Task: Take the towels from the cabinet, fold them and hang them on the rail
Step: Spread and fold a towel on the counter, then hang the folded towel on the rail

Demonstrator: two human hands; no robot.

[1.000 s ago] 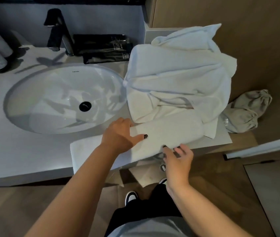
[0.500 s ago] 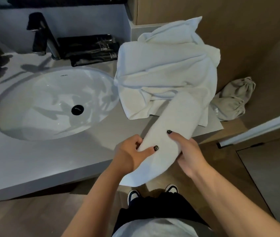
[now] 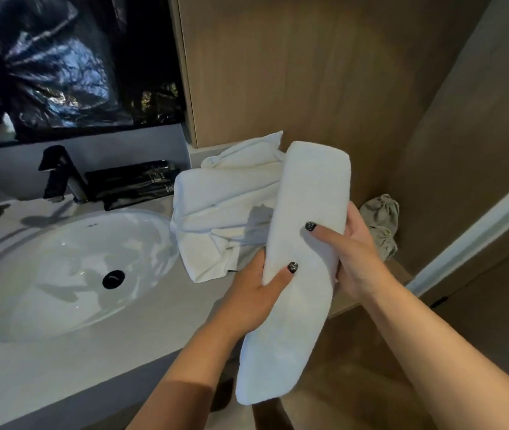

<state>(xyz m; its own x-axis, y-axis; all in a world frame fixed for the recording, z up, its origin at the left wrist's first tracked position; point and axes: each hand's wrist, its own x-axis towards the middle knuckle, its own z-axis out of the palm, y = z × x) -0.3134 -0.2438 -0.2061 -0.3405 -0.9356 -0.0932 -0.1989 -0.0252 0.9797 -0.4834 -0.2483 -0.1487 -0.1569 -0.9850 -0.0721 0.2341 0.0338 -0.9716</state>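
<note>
- The folded towel [image 3: 299,243] is held in the air between both hands, off the counter [image 3: 76,367].
- Its long axis runs nearly upright, tilted slightly: the top end leans up and to the right, the bottom end hangs down and to the left, below both wrists.
- The left hand [image 3: 256,293] grips the towel's left edge at mid-length, thumb across the front face, fingers hidden behind.
- The right hand [image 3: 355,252] grips the right edge, slightly higher than the left hand, thumb across the front, fingers wrapped behind.
- Just beyond the left hand, a loose heap of white towels [image 3: 225,212] lies on the counter.
- Left of the left hand: the sink [image 3: 60,274], with a black tap [image 3: 60,175] and a black packet [image 3: 129,184] behind it.
- Beyond the right hand, a crumpled beige cloth [image 3: 382,225] lies against the wood wall [image 3: 309,72].
</note>
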